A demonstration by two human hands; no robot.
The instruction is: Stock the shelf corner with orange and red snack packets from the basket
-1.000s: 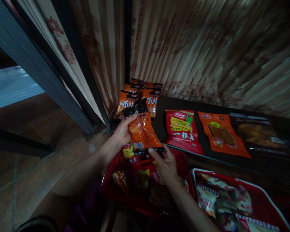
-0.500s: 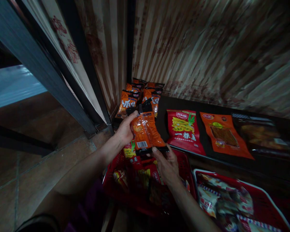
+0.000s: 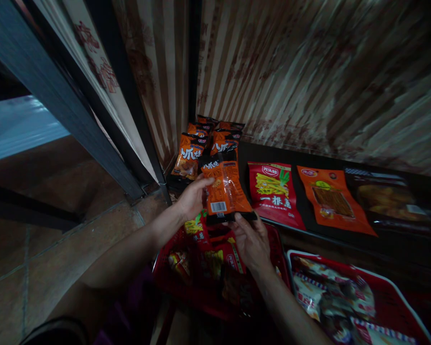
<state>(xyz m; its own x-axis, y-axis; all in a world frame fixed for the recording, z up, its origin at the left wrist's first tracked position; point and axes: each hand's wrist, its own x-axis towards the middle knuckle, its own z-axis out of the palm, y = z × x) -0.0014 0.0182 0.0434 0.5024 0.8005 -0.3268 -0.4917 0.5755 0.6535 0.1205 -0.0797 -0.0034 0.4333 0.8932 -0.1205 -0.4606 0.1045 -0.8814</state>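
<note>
An orange and black snack bag (image 3: 227, 189), its barcode side showing, is held between both hands. My left hand (image 3: 196, 197) grips its left edge, the fingers partly hidden beneath it. At the lower right corner, my right hand (image 3: 251, 237) pinches the black bottom strip with the thumb on top. Just behind stand two rows of similar orange bags (image 3: 187, 154) on the dark shelf (image 3: 273, 155). Right of the held bag lies a red snack bag (image 3: 274, 195). Below the hands, a red basket (image 3: 280, 244) holds several red and dark packets.
Farther right on the shelf lie an orange packet (image 3: 333, 199) and a dark packet (image 3: 390, 196). A white-rimmed red basket (image 3: 391, 285) with white packets is at the lower right. Metal posts (image 3: 104, 139) rise at the left, and a patterned curtain (image 3: 309, 72) hangs behind.
The held bag and both hands have moved slightly right. The bag's top now lies in front of the right row of orange bags, and the front-left bag shows more fully.
</note>
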